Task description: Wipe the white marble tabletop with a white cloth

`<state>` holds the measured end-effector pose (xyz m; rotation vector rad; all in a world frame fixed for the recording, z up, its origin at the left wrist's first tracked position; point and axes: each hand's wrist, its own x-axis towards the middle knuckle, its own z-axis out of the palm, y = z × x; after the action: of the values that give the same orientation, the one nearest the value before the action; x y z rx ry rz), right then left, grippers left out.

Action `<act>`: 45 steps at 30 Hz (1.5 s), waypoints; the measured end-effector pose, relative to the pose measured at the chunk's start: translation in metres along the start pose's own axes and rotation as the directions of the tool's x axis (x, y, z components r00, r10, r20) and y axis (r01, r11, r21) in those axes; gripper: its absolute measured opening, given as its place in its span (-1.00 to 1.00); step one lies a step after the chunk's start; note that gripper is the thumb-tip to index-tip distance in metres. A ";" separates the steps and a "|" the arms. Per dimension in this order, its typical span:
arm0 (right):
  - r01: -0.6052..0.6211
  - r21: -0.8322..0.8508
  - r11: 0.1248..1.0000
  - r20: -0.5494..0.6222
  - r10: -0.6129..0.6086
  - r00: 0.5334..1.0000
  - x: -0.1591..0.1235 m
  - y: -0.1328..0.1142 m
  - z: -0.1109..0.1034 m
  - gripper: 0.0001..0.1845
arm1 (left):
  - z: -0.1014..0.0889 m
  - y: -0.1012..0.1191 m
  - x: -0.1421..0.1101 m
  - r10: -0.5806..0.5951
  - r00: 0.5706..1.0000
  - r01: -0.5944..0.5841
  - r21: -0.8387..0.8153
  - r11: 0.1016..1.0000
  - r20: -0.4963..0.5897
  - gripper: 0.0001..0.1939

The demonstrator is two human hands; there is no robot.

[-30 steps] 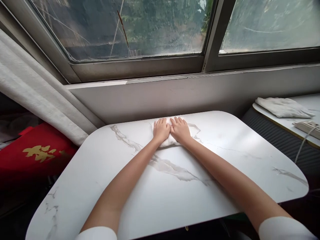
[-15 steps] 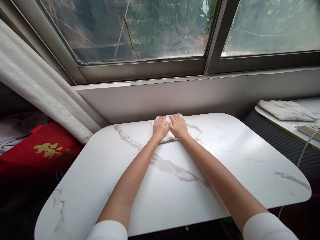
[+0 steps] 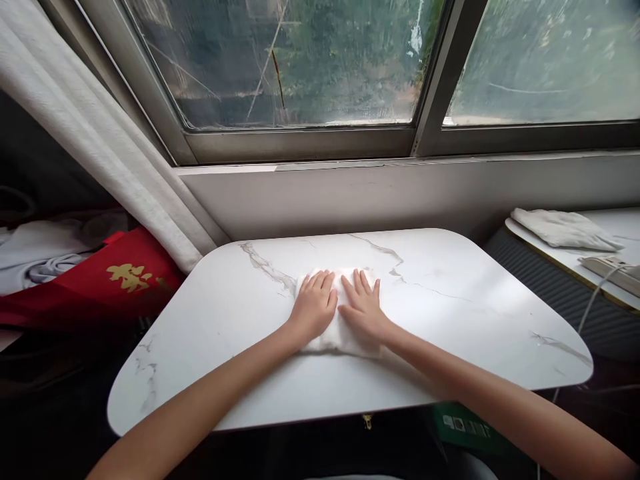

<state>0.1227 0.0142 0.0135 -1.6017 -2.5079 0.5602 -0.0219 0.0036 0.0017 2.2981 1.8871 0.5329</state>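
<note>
Near the middle of the bench, down on its smooth, marbled top, lay the white cloth, soft, roughly rectangular and slightly rumpled, right beneath both palms! The left hand pressed on its left part, fingers extended and slightly parted; the right hand lay flat on the other side, fingers released and fanned wider, the two thumbs near each other.

Off to the left, a red bag with a gold emblem sat just beyond the bench, white and pale grey fabric bunched at its upper edge; how deep that went, the view could not tell. Below the bench's near edge, toward the right, a green box showed partly, its contents hidden.

What textures all round! Long folds ran down the pale curtain, and the window behind had streaked glass in dull metal framing. Over on the right, a second cloth, off-white and creased, lay flat on a side table with a ribbed grey side, near a pale power strip and its cord.
</note>
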 end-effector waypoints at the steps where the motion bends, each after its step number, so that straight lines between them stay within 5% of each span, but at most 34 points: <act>1: 0.016 0.016 1.000 0.039 -0.017 0.999 -0.013 -0.007 0.002 -0.27 | -0.003 0.000 -0.015 0.012 1.000 -0.012 0.009 1.000 -0.002 -0.53; 6: 0.172 0.153 0.973 0.129 -0.192 0.973 -0.057 -0.037 0.015 -0.18 | -0.018 -0.005 -0.074 0.014 1.000 -0.014 0.014 1.000 -0.004 -0.55; 11: 0.216 0.197 0.956 0.158 -0.249 0.956 -0.050 -0.052 0.020 -0.15 | -0.024 -0.017 -0.087 -0.039 0.999 0.039 0.033 0.999 -0.001 -0.51; 21: 0.254 -0.118 0.960 -0.161 -0.271 0.949 0.050 -0.046 0.026 -0.37 | -0.018 -0.052 0.001 -0.228 0.973 0.229 0.034 0.973 -0.026 -0.53; 31: 0.166 -0.173 0.971 -0.315 -0.214 0.925 0.146 -0.059 0.022 -0.43 | -0.021 -0.115 0.087 -0.171 0.981 0.171 -0.009 0.985 -0.092 -0.60; 38: 0.164 -0.156 0.974 -0.312 -0.206 0.927 0.178 -0.074 0.024 -0.44 | -0.023 -0.147 0.104 -0.188 0.975 0.189 0.005 0.982 -0.115 -0.60; 45: 0.192 -0.156 0.969 -0.274 -0.229 0.934 0.165 -0.084 0.029 -0.43 | -0.027 -0.150 0.085 -0.204 0.974 0.207 0.018 0.978 -0.104 -0.58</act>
<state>-0.0296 0.1232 0.0004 -1.3123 -2.4859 0.1286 -0.1561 0.1152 -0.0039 2.0947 2.1606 0.6089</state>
